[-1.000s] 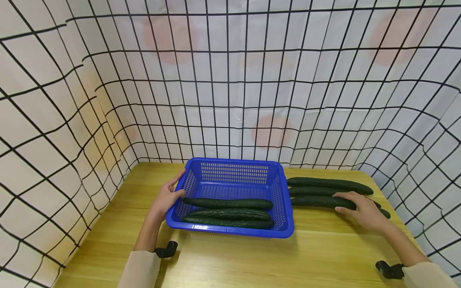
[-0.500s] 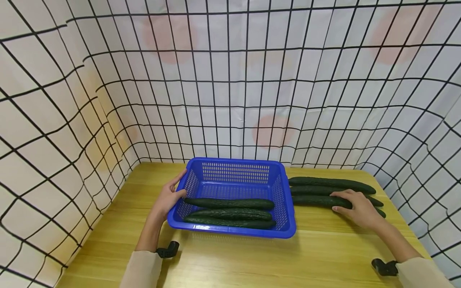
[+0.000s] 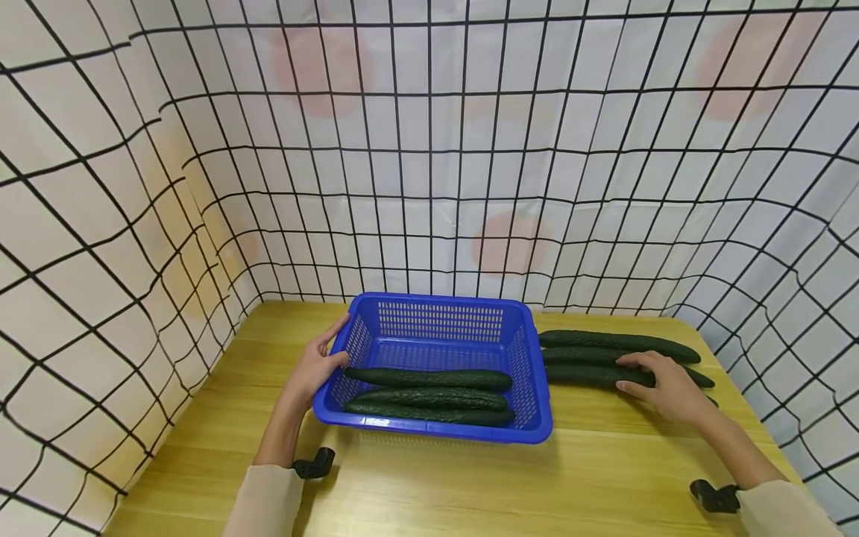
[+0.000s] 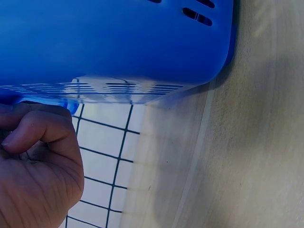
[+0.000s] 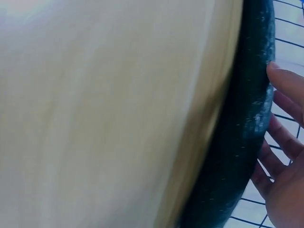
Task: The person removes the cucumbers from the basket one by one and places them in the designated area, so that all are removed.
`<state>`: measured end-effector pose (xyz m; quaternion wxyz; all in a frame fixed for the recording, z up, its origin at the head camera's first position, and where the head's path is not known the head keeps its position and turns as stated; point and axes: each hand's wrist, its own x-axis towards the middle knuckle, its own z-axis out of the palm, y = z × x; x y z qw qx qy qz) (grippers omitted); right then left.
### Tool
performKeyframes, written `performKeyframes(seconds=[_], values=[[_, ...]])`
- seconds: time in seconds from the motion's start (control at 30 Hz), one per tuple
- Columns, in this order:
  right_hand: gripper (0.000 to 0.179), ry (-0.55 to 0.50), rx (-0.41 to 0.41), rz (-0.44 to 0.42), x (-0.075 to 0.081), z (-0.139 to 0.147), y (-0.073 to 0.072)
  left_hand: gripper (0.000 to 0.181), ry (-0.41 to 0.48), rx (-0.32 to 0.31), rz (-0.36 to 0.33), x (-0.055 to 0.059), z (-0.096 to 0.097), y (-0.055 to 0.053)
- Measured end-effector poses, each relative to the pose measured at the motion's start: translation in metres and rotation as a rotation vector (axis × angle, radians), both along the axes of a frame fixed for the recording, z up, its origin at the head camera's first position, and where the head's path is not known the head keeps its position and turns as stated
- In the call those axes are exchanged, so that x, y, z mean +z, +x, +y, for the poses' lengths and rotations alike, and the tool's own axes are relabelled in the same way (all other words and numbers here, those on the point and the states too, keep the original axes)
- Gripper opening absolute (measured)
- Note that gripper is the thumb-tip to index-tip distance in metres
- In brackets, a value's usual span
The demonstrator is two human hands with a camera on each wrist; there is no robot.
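A blue plastic basket [image 3: 432,426] with slotted walls stands on the wooden table, three dark green cucumbers [image 3: 429,379] lying lengthwise in its near half. My left hand [image 3: 314,371] grips its left rim, thumb over the edge; in the left wrist view the fingers of that hand [image 4: 40,156] curl beneath the rim. To the right of the basket lie three more cucumbers side by side. My right hand [image 3: 666,388] holds the nearest cucumber [image 3: 584,375] from above, thumb on the near side, fingers over the far side. Up close, thumb and fingers meet that cucumber [image 5: 242,128] along its side.
Just behind the held one lie a middle cucumber [image 3: 580,356] and a far cucumber [image 3: 617,342]. The wooden table [image 3: 429,492] ends at a white backdrop with a black grid net [image 3: 443,179], which also rises at both sides.
The right hand and the nearest cucumber have shifted slightly left toward the basket. The left hand keeps its grip on the rim, and the head view has moved a little.
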<state>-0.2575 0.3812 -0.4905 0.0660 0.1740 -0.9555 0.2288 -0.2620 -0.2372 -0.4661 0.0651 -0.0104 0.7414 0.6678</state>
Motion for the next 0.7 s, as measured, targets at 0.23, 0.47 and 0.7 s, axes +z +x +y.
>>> performKeyframes(seconds=[0.23,0.47,0.7], values=[[0.044,-0.023,-0.003,0.015,0.017,-0.013,-0.001,0.086,-0.011,-0.001,0.011,0.002,-0.001,-0.001],[0.048,-0.051,0.015,-0.023,0.042,-0.040,-0.010,0.085,-0.005,-0.011,0.018,0.004,-0.003,0.000],[0.048,-0.076,0.040,-0.018,0.065,-0.068,-0.021,0.085,0.007,-0.016,0.007,0.003,-0.003,0.001]])
